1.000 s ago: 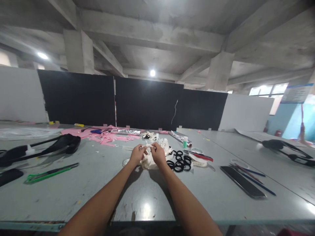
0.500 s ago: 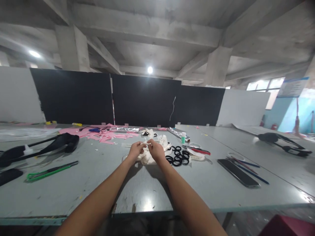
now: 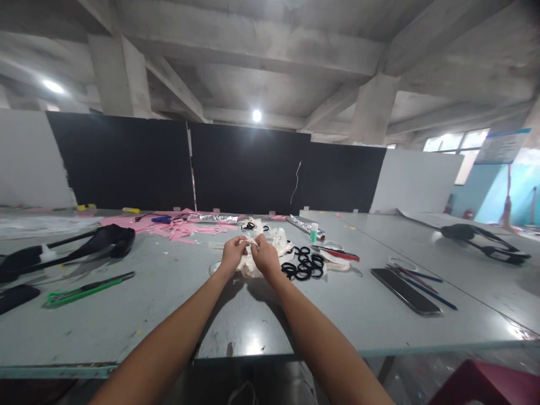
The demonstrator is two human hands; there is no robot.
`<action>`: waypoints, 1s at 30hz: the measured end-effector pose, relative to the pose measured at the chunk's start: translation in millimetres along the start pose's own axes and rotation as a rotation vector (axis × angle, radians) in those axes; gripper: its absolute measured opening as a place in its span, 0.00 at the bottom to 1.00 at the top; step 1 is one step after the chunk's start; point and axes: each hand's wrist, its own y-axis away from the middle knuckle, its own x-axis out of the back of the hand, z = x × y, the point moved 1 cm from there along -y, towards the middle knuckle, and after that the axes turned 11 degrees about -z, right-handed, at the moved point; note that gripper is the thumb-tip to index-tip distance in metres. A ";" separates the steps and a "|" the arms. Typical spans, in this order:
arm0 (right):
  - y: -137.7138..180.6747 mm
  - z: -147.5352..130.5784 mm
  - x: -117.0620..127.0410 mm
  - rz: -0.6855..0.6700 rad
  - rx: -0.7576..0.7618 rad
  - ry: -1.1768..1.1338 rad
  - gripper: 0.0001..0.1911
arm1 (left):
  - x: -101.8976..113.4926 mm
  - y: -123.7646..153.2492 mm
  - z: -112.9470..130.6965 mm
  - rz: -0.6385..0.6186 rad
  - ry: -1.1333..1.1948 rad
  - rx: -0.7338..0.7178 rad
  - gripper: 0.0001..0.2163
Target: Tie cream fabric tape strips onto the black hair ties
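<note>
My left hand [image 3: 233, 255] and my right hand [image 3: 265, 256] meet over the table, fingers pinched on a small white strip [image 3: 252, 240] stretched between them. Its exact kind is too small to make out. Beneath and behind the hands lies a heap of crumpled cream-white material [image 3: 252, 270], partly covered by them. Just right of my right hand is a cluster of black rings [image 3: 304, 265], which look like elastic hair ties. A few more dark rings [image 3: 250, 225] rest on white pieces behind the hands.
Pink scraps [image 3: 169, 226] and foil-wrapped lengths [image 3: 217, 219] lie toward the back. A glue stick [image 3: 314, 232] stands beyond the rings, near a red-and-black tool [image 3: 337, 253]. A phone [image 3: 405, 290] lies right, a green cutter [image 3: 90, 288] and black headset [image 3: 113, 247] left. Black panels [image 3: 248, 169] border the table.
Both hands stay close together with the white strip; the fingers have shifted only slightly. The whole view has moved a little, with the table appearing marginally higher.
</note>
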 end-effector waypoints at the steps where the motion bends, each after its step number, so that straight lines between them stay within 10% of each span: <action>1: -0.2 -0.3 -0.5 0.008 -0.006 -0.005 0.09 | -0.9 0.3 1.1 0.007 0.000 -0.002 0.10; 11: -2.8 7.1 0.4 -0.021 0.040 -0.498 0.09 | 0.7 1.8 10.3 -0.194 0.555 0.215 0.14; 30: -6.0 13.0 -0.6 -0.042 0.094 -0.300 0.06 | 11.2 -3.5 -4.5 -0.129 0.139 0.123 0.18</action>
